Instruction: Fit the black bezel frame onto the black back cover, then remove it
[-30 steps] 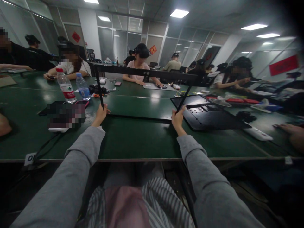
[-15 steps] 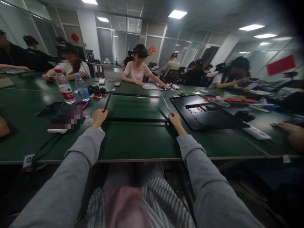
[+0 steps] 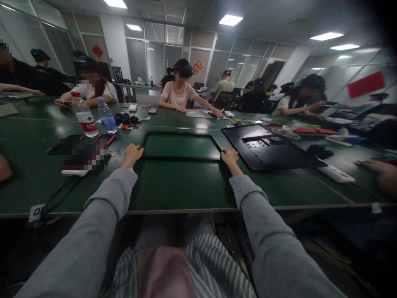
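Observation:
A thin black rectangular monitor bezel (image 3: 182, 158) lies flat or nearly flat on the green table in front of me, with the tabletop showing through its opening. My left hand (image 3: 132, 156) is closed on its left side near the front corner. At the opposite side, my right hand (image 3: 230, 158) grips the bezel close to its front right corner. Just beyond my right hand rests a large black panel (image 3: 266, 151), which looks like a monitor's back cover with a recessed part in the middle.
Two water bottles, one red-capped (image 3: 84, 116) and one blue-capped (image 3: 107, 116), stand at the left behind a phone (image 3: 107, 140) and a white-edged device (image 3: 76, 170) with a cable. Black items (image 3: 126, 119) lie beyond. A person (image 3: 180, 91) works across the table; another's hand (image 3: 375, 167) is at right.
The bezel has come down toward the table; its far edge, raised before, is now lower. Both my hands keep hold of it. The person opposite has moved a hand slightly.

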### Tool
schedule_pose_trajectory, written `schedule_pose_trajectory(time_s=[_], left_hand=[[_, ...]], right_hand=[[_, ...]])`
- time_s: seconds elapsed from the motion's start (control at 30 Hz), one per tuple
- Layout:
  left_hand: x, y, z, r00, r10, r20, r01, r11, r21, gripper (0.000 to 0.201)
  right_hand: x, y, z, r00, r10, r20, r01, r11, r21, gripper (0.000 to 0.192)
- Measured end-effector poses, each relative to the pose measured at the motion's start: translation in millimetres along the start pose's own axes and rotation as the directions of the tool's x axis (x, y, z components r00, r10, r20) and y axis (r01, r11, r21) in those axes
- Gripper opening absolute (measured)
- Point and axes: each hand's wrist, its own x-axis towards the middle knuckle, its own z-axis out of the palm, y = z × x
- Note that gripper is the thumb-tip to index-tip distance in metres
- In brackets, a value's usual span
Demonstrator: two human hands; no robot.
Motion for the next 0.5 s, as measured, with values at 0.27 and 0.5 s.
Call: schedule_pose_trajectory(time_s=[0.27, 0.5], left_hand=[[-6, 9, -5.7, 0.999, 0.036, 0.034, -0.035, 0.999, -0.005, 0.043], [-11, 26, -4.2, 0.983, 0.184, -0.015, -0.183, 0.959, -0.215, 0.046]], right_hand=[[-3, 1, -3, 0.999, -0.007, -0.039, 0.009, 0.999, 0.045, 0.047], [-7, -2, -7, 0.999, -0.038, -0.012, 0.038, 0.995, 0.095, 0.058]])
